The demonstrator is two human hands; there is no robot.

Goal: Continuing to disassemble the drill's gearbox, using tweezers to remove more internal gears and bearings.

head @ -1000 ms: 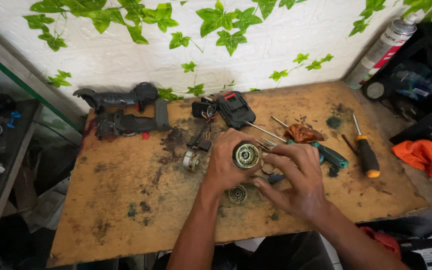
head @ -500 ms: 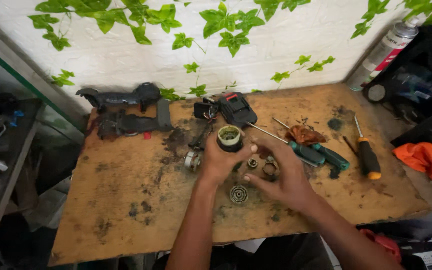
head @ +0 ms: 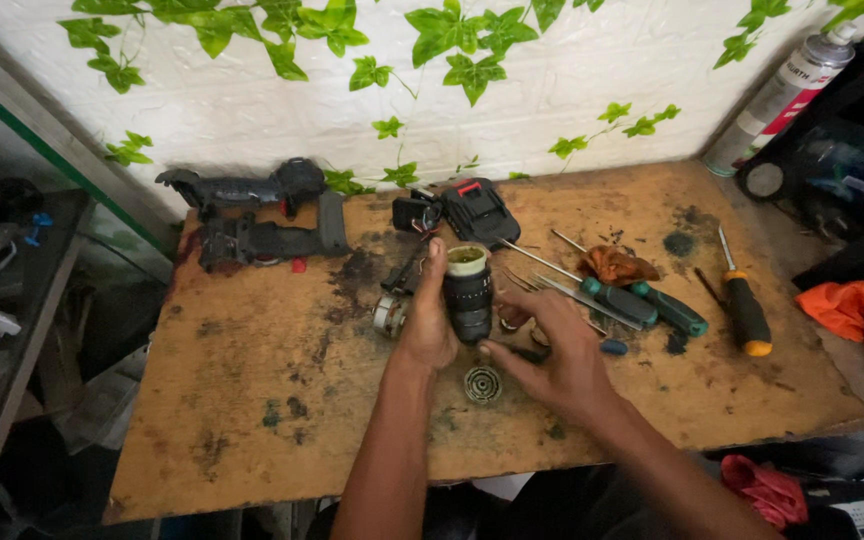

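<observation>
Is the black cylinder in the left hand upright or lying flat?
Upright. The left hand holds the black cylinder vertical, its pale open end facing up, above the wooden table.

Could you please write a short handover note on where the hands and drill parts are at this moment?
Left hand holds the black cylindrical gearbox upright, open end up. Right hand is empty, fingers touching the gearbox base. A round toothed ring lies on the bench just below; a silver ring part sits left. Drill housing halves are apart; reassembly not done.
</observation>
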